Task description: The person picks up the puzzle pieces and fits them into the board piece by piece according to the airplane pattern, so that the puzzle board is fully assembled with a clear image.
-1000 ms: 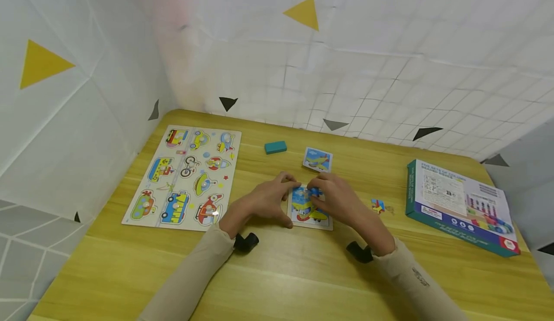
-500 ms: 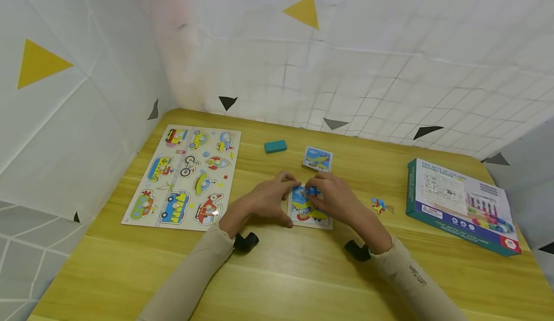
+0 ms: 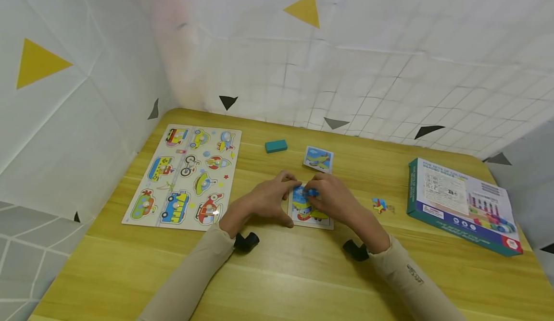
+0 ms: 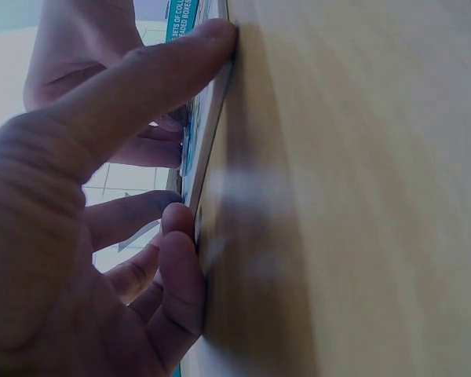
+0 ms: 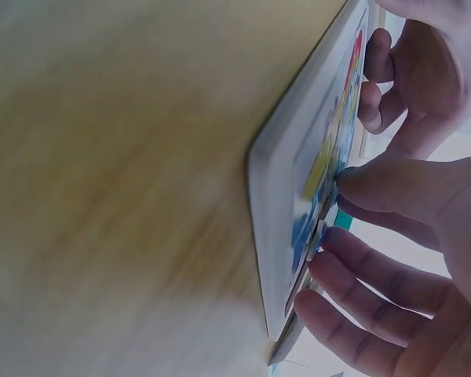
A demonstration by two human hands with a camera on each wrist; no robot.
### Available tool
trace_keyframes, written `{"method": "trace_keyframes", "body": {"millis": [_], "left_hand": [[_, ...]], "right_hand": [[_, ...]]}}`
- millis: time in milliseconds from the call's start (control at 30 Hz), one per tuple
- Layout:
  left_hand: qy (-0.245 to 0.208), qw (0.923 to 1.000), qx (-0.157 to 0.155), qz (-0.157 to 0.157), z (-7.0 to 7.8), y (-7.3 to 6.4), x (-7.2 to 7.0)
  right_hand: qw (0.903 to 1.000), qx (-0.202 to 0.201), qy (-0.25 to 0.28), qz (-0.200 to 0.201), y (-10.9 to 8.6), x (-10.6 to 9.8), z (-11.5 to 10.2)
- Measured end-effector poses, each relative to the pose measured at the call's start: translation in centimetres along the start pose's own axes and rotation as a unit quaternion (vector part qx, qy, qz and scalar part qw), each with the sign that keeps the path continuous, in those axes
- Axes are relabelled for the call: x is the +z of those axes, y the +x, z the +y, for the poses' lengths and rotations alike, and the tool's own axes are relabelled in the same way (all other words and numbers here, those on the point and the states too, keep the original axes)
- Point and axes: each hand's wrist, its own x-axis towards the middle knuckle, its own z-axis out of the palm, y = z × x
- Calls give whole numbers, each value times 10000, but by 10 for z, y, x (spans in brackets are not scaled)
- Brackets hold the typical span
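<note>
A small jigsaw puzzle board (image 3: 310, 225) with a yellow aeroplane on blue lies between the two hands. My left hand (image 3: 270, 198) holds its left side; in the left wrist view the thumb touches the board's edge and the other fingers are curled beside it. With thumb and fingertips my right hand (image 3: 332, 197) pinches a blue puzzle piece (image 3: 312, 192) at the upper part of the board, and its fingers partly cover the piece. The right wrist view shows the board's pale edge (image 5: 268, 204) flat on the table. A loose puzzle piece (image 3: 378, 205), blue, red and yellow, lies right of that hand.
Behind the board sit a teal block (image 3: 276, 146) and a folded aeroplane picture card (image 3: 318, 159). A large vehicle peg puzzle (image 3: 183, 201) lies at the left. On the right rests a toy box (image 3: 463, 208). White wall sheets (image 3: 259, 61) stand around the wooden table (image 3: 277, 282).
The right hand has shifted slightly left over the upper part of the board, still pinching the blue piece. The left hand stays in place.
</note>
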Motion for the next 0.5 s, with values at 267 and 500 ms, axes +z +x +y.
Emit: {"method": "trace_keyframes", "body": {"millis": [267,500], "left_hand": [[-15,10000,-26,-48,1,0,-1],[-41,10000,-21,-50,2,0,-1]], "right_hand": [[10000,38,-12,-48,0,0,2],[9999,93,-64,-71,0,-1,3]]}}
